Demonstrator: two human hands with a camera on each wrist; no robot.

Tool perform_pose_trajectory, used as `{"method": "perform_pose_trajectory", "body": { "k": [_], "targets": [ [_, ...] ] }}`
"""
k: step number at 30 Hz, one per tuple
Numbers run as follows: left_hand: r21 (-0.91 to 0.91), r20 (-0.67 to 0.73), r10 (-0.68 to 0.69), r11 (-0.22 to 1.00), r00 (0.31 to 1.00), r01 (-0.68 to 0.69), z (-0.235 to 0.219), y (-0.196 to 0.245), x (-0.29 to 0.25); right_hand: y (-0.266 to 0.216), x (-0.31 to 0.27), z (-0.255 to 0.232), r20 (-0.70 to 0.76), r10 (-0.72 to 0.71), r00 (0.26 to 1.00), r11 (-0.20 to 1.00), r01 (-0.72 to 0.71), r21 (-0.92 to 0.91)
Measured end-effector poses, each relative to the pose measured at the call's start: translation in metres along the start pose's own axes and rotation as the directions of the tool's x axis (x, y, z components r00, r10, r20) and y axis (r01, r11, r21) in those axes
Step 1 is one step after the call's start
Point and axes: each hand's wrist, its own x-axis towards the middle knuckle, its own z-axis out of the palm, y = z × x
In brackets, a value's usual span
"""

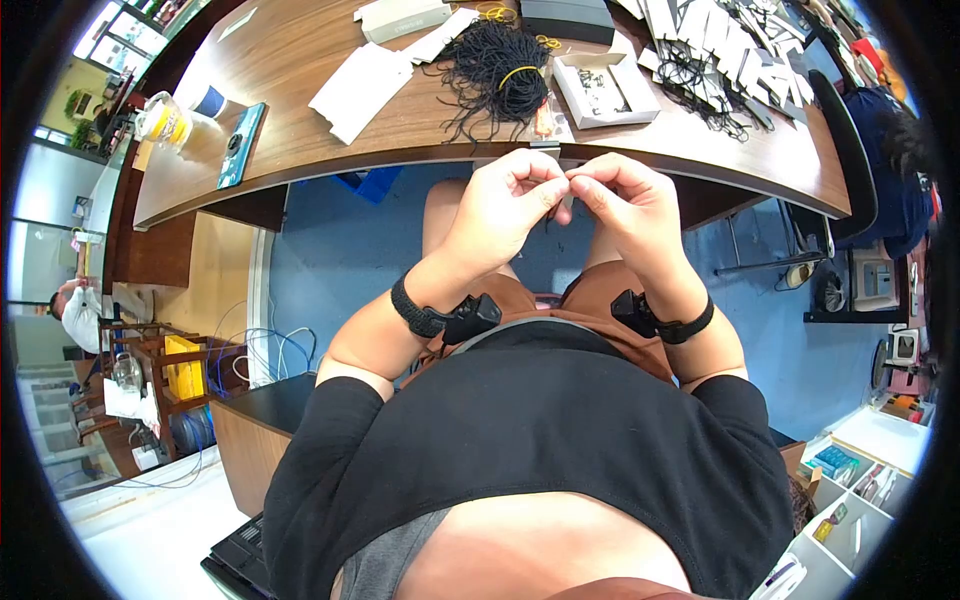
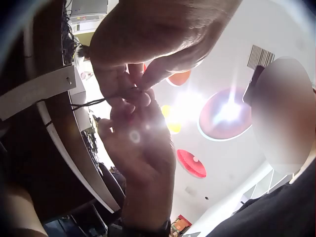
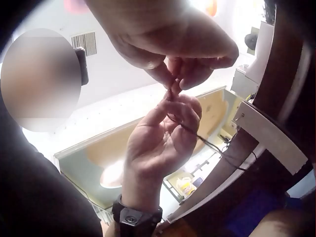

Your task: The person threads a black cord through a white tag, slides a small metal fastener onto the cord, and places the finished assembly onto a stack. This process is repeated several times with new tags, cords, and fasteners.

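My left hand (image 1: 505,212) and right hand (image 1: 637,210) meet fingertip to fingertip in front of the table edge. Between them, thumbs and forefingers pinch a thin black cord (image 3: 210,144), seen better in the wrist views. A pale hang tag (image 2: 42,94) with a small hole near one end hangs by that cord, close to the table edge. The cord's tip is hidden among the fingers. Just beyond the hands, a bundle of black cords (image 1: 500,80) tied with a yellow band lies on the table (image 1: 290,60).
Right of the bundle sits an open white box (image 1: 640,110) holding small dark pieces. Farther right spreads a pile of white tags (image 1: 690,40) with black cords. White sheets (image 1: 360,90), a phone (image 1: 240,147) and a cup (image 1: 209,101) stand leftward. A chair (image 1: 850,150) is at the right.
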Motion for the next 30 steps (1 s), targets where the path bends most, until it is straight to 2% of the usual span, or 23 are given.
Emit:
{"method": "perform_pose_trajectory", "body": {
  "k": [2,4,5,8,11,16,17,18,19,20,21,23,25,26,29,30],
  "targets": [
    [-0.054,-0.022,-0.020,0.998,1.000,0.019,0.001,-0.004,0.000,0.001,0.001,0.000,0.001,0.035,0.999,0.995,-0.035,0.092],
    [-0.141,-0.047,-0.141,0.981,0.989,0.134,0.001,0.001,0.001,0.003,0.003,0.000,-0.021,0.041,0.999,0.990,-0.038,0.134],
    [-0.185,-0.053,-0.202,0.964,0.978,0.189,0.000,0.002,0.001,0.003,0.003,0.000,-0.038,0.034,0.999,0.996,-0.031,0.081],
    [-0.114,-0.081,-0.212,0.973,0.974,0.202,-0.004,0.002,0.003,0.004,0.005,-0.002,-0.079,0.024,0.997,0.999,-0.027,-0.040],
    [-0.025,-0.128,-0.166,0.986,0.978,0.164,-0.004,-0.001,0.005,0.007,0.008,-0.004,-0.093,0.034,0.995,0.997,-0.041,-0.066],
    [-0.003,-0.154,-0.093,0.996,0.984,0.094,-0.008,-0.002,0.007,0.012,0.014,-0.007,-0.063,0.043,0.997,0.998,-0.046,-0.053],
    [0.012,-0.154,-0.079,0.997,0.985,0.082,-0.009,-0.003,0.006,0.011,0.019,-0.011,-0.107,0.013,0.994,0.984,-0.032,-0.175],
    [-0.002,-0.157,-0.002,1.000,0.988,0.002,-0.009,-0.006,0.007,0.009,0.029,-0.016,-0.146,-0.020,0.989,0.956,-0.024,-0.294],
    [0.007,-0.166,0.017,1.000,0.986,-0.016,-0.009,-0.006,0.007,0.007,0.040,-0.022,-0.180,-0.057,0.982,0.913,-0.021,-0.408],
    [0.018,-0.176,0.035,0.999,0.984,-0.032,-0.009,-0.006,0.007,0.001,0.054,-0.030,-0.156,-0.261,0.953,0.740,0.094,-0.666],
    [0.030,-0.185,0.051,0.998,0.981,-0.046,-0.010,-0.005,0.007,-0.003,0.068,-0.036,-0.109,-0.394,0.913,0.603,0.167,-0.780],
    [-0.005,-0.182,0.017,1.000,0.983,-0.018,-0.014,-0.008,0.008,0.016,0.102,-0.067,0.062,-0.408,0.911,0.346,0.217,-0.913],
    [-0.031,-0.177,0.003,0.999,0.984,-0.009,-0.016,-0.010,0.009,0.014,0.115,-0.071,0.099,-0.149,0.984,0.210,0.129,-0.969],
    [-0.041,-0.176,0.005,0.999,0.984,-0.013,-0.016,-0.010,0.009,0.014,0.118,-0.071,0.099,-0.013,0.995,0.132,0.100,-0.986],
    [-0.082,-0.177,-0.001,0.997,0.984,-0.013,-0.018,-0.009,0.010,0.014,0.126,-0.066,0.109,0.046,0.993,0.117,0.103,-0.988],
    [-0.097,-0.177,-0.006,0.995,0.984,-0.011,-0.019,-0.008,0.009,0.014,0.127,-0.063,0.117,0.068,0.991,0.075,0.112,-0.991]
  ]
}}
